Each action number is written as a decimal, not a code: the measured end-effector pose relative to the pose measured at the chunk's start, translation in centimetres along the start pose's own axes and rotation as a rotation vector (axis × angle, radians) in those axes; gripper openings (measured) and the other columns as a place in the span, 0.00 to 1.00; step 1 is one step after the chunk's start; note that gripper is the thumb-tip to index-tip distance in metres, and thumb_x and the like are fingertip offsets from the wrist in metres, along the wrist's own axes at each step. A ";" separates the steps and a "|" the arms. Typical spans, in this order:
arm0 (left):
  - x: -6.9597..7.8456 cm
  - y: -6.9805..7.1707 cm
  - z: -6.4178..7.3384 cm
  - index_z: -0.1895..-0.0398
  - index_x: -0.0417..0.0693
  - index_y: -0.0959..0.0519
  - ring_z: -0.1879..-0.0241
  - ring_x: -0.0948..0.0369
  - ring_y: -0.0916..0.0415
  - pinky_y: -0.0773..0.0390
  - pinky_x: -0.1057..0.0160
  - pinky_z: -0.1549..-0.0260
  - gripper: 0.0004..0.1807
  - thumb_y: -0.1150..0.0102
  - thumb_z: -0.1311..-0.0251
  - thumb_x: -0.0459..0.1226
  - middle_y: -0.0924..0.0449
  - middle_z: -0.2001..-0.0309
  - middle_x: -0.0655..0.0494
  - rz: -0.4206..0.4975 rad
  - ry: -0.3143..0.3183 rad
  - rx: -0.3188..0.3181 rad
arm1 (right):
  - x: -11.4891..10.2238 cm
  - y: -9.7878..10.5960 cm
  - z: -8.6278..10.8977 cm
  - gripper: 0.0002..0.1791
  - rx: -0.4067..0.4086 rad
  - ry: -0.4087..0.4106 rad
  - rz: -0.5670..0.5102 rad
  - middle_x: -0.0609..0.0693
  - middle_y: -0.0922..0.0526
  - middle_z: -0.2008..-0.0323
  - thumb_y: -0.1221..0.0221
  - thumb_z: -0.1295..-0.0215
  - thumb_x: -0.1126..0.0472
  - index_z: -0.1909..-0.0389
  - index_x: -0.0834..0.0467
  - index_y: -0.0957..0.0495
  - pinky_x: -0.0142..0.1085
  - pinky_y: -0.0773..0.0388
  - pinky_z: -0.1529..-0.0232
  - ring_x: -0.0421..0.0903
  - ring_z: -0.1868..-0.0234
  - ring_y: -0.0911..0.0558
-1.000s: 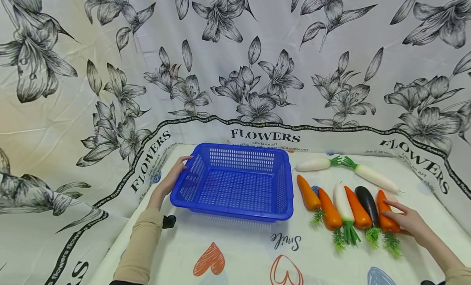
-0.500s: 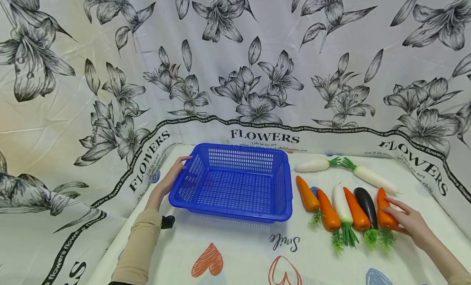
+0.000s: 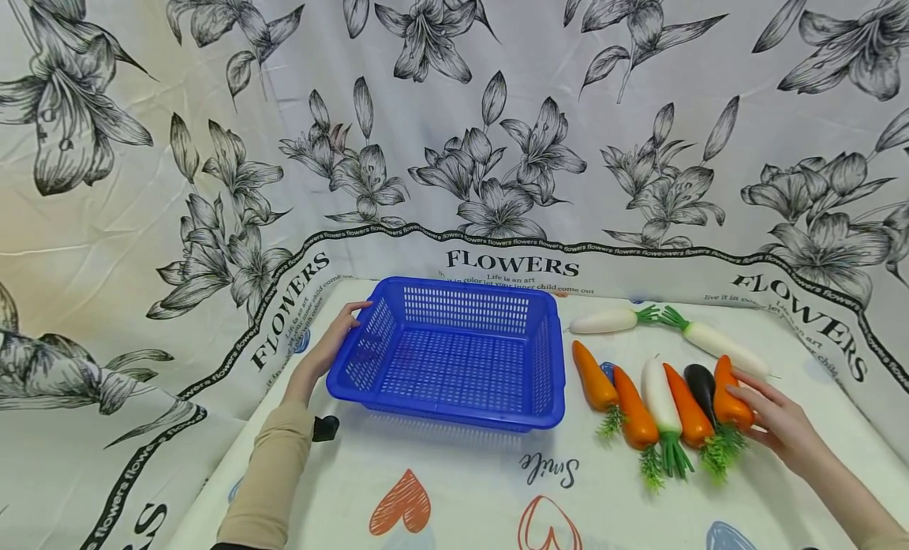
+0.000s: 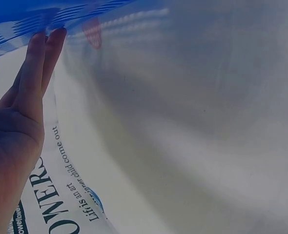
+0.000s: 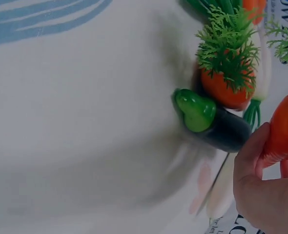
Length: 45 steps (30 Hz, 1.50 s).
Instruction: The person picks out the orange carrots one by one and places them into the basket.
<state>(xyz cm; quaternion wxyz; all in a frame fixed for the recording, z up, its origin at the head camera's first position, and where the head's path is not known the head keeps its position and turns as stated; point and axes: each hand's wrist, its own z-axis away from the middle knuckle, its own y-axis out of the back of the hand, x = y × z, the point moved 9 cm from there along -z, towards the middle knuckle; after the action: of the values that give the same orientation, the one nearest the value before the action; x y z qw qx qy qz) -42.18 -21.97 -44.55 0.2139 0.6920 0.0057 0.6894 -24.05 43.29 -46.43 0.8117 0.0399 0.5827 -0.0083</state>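
A blue plastic basket [image 3: 426, 405] with slotted walls stands left of the vegetables. My left hand [image 3: 334, 341] touches its left side at the rim; two straight fingers [image 4: 31, 73] lie against the wall in the left wrist view, and the thumb is hidden there. At the right, my right hand [image 3: 784, 428] pinches an orange carrot [image 3: 730, 400] between thumb and fingers. That carrot is raised, its leafy top partly covering the dark eggplant [image 3: 699, 380]. In the right wrist view the carrot [image 5: 285, 122] shows apart from the eggplant [image 5: 227, 129], which has a green cap.
More carrots [image 3: 634, 408] lie in a row with a white radish [image 3: 660, 396]. Behind the row are two other white radishes [image 3: 604, 320] with green tops. A flower-printed curtain [image 3: 497, 155] rises behind the patterned tablecloth [image 3: 469, 487].
The right hand has lifted the rightmost carrot and shifted it slightly left, over the eggplant's edge. The left hand and basket have stayed in place.
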 end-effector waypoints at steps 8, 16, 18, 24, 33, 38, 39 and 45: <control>0.1 -0.1 0.0 0.28 0.51 0.48 0.33 0.43 0.49 0.44 0.52 0.42 0.30 0.72 0.34 0.36 0.57 0.26 0.42 0.011 0.001 -0.004 | -0.8 -1.7 -0.1 0.15 -0.032 0.009 -0.070 0.28 0.23 0.67 0.50 0.30 0.52 0.62 0.24 0.23 0.31 0.23 0.67 0.34 0.67 0.23; 0.5 -0.1 0.0 0.28 0.50 0.48 0.31 0.44 0.52 0.48 0.49 0.39 0.29 0.72 0.34 0.37 0.57 0.26 0.43 0.001 -0.017 0.004 | -2.2 -3.3 -0.3 0.15 -0.061 0.055 -0.160 0.31 0.22 0.65 0.51 0.30 0.54 0.60 0.28 0.22 0.30 0.25 0.67 0.35 0.67 0.23; 0.5 -0.1 0.0 0.28 0.50 0.47 0.31 0.44 0.52 0.47 0.49 0.39 0.29 0.71 0.34 0.37 0.57 0.26 0.44 -0.004 -0.017 0.005 | -2.5 -3.8 -0.4 0.15 -0.070 0.067 -0.169 0.31 0.22 0.65 0.51 0.30 0.55 0.60 0.28 0.22 0.30 0.25 0.67 0.35 0.67 0.23; 0.3 0.1 -0.2 0.29 0.52 0.47 0.33 0.44 0.48 0.44 0.52 0.42 0.28 0.71 0.34 0.37 0.55 0.26 0.45 -0.014 -0.014 0.005 | -3.0 -5.7 -0.5 0.15 -0.102 0.085 -0.177 0.30 0.22 0.63 0.51 0.30 0.55 0.57 0.28 0.23 0.32 0.23 0.65 0.34 0.64 0.20; 0.2 0.1 -0.2 0.28 0.51 0.47 0.33 0.44 0.49 0.45 0.53 0.41 0.29 0.71 0.34 0.37 0.55 0.27 0.44 -0.008 -0.015 0.002 | -3.5 -8.7 -0.5 0.13 -0.129 0.047 -0.226 0.35 0.23 0.63 0.50 0.30 0.54 0.51 0.31 0.29 0.29 0.28 0.70 0.37 0.71 0.25; 0.2 0.0 -0.1 0.28 0.51 0.47 0.33 0.45 0.48 0.44 0.53 0.41 0.29 0.71 0.34 0.36 0.55 0.27 0.44 -0.007 -0.013 0.004 | -3.8 -10.0 -0.7 0.18 -0.113 0.027 -0.208 0.32 0.24 0.62 0.49 0.31 0.52 0.43 0.33 0.34 0.28 0.25 0.65 0.34 0.67 0.24; 0.2 0.0 -0.1 0.28 0.51 0.47 0.33 0.44 0.49 0.45 0.52 0.41 0.29 0.72 0.34 0.36 0.55 0.26 0.44 -0.008 -0.015 0.004 | -3.9 -10.3 -0.7 0.20 -0.112 0.027 -0.197 0.31 0.24 0.62 0.49 0.31 0.52 0.40 0.34 0.36 0.28 0.25 0.64 0.34 0.65 0.24; 0.7 -0.2 0.2 0.28 0.48 0.47 0.31 0.44 0.53 0.49 0.49 0.38 0.29 0.72 0.34 0.35 0.57 0.26 0.42 0.010 -0.013 0.005 | -4.4 -12.3 -0.8 0.35 -0.128 0.041 -0.145 0.32 0.24 0.61 0.50 0.31 0.50 0.27 0.46 0.53 0.28 0.24 0.59 0.32 0.62 0.22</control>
<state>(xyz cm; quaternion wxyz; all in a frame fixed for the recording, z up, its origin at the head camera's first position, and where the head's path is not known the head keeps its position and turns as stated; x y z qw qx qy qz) -41.89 -21.68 -43.91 0.2086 0.6971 0.0023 0.6859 -26.99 30.94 -43.21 0.7976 -0.0539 0.6000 -0.0289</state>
